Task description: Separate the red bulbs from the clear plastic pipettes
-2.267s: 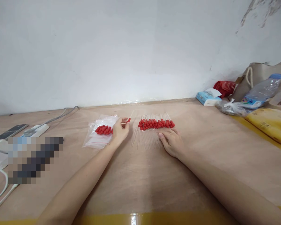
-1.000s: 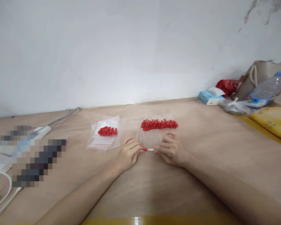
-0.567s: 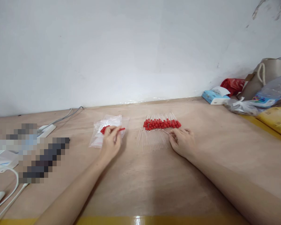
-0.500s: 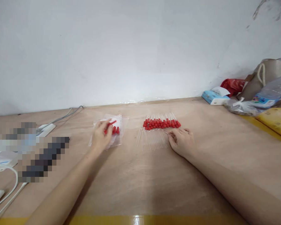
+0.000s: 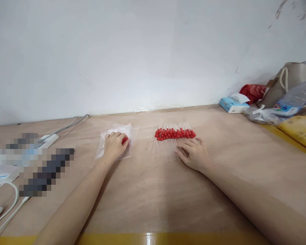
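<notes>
My left hand (image 5: 114, 145) is on a small pile of clear zip bags (image 5: 99, 151). Its fingers curl down around red rubber bulbs (image 5: 125, 140), and the fingers and bag hide most of these. Over the right end of a row of thin clear tubes (image 5: 165, 151) is my right hand (image 5: 195, 153), its thumb and forefinger slightly apart at the tube ends. Just beyond its fingertips lies a dense row of droppers (image 5: 174, 133), red bulbs toward me and clear stems toward the wall.
A white power strip (image 5: 49, 140) and cables lie at the left, beside blurred-out items. Along the right stand a blue tissue pack (image 5: 233, 104), a tied plastic bag (image 5: 262, 115), a plastic bottle (image 5: 297, 97) and a yellow package (image 5: 299, 131). The wall (image 5: 153, 58) bounds the table's back.
My left hand has lowered onto the bulbs; the red piece that stuck out from its fingers no longer shows there. My right hand has shifted left over the clear tubes.
</notes>
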The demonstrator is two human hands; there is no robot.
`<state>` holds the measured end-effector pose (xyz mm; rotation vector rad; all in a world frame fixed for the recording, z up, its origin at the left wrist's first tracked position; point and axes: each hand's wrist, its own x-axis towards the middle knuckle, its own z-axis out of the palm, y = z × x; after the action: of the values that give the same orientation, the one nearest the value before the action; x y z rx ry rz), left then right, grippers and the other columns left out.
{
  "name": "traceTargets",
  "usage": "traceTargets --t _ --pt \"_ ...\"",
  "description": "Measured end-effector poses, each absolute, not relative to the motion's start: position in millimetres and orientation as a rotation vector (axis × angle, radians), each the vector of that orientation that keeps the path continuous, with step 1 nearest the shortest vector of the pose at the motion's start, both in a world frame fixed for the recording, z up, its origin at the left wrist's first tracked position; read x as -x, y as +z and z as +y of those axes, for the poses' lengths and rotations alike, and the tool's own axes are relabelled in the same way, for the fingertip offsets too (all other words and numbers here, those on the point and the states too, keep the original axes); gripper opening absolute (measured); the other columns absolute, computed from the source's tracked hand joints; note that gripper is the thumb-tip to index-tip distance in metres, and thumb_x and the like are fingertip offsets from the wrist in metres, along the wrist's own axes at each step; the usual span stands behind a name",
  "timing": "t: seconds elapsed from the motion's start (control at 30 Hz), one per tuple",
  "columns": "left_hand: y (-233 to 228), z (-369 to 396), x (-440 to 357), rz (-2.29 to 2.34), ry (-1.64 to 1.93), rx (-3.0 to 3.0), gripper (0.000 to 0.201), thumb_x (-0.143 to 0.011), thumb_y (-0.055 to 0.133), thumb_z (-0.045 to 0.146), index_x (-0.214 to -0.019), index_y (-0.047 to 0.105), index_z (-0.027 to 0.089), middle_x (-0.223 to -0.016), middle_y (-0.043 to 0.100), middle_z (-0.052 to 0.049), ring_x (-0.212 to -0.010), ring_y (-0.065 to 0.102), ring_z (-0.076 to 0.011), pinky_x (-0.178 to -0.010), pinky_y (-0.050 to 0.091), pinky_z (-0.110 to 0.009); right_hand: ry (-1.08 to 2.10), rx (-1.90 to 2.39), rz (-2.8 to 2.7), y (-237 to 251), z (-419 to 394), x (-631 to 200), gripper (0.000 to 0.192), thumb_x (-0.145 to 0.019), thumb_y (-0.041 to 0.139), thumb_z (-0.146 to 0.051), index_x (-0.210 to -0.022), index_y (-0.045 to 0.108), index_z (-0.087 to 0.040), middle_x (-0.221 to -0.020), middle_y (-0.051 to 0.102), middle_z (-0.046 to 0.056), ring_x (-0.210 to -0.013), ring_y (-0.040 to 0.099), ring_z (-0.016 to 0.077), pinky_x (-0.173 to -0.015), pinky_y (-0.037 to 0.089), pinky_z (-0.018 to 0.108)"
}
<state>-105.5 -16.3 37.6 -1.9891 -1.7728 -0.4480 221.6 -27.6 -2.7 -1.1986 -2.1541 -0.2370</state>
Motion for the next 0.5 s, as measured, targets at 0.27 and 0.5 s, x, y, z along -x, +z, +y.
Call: traceTargets --t 0.27,0.5 --pt "41 -21 104 -1.698 -0.523 1.927 0.028 -0.073 0.056 0.045 -0.088 0.063 0.022 -0.100 0.058 -0.008 -0.094 0.047 -0.0282 -0.080 0.029 -0.041 -0.198 1.176 -2.140 1 -29 -221 0.035 -0.080 0.049 -0.045 -0.104 0.058 -0.021 -0.093 0.066 0.005 -0.089 0.056 0.0205 -0.093 0.023 0.039" --pt "46 -21 65 -1.631 -0.603 2.138 0.033 -0.073 0.057 0.047 -0.093 0.062 0.022 -0.100 0.059 -0.007 -0.097 0.049 -0.0261 -0.082 0.033 -0.040 -0.177 1.177 -2.104 -1 -27 -222 0.036 -0.081 0.049 -0.044 -0.105 0.058 -0.019 -0.078 0.066 0.003 -0.082 0.058 0.0182 -0.092 0.025 0.038"
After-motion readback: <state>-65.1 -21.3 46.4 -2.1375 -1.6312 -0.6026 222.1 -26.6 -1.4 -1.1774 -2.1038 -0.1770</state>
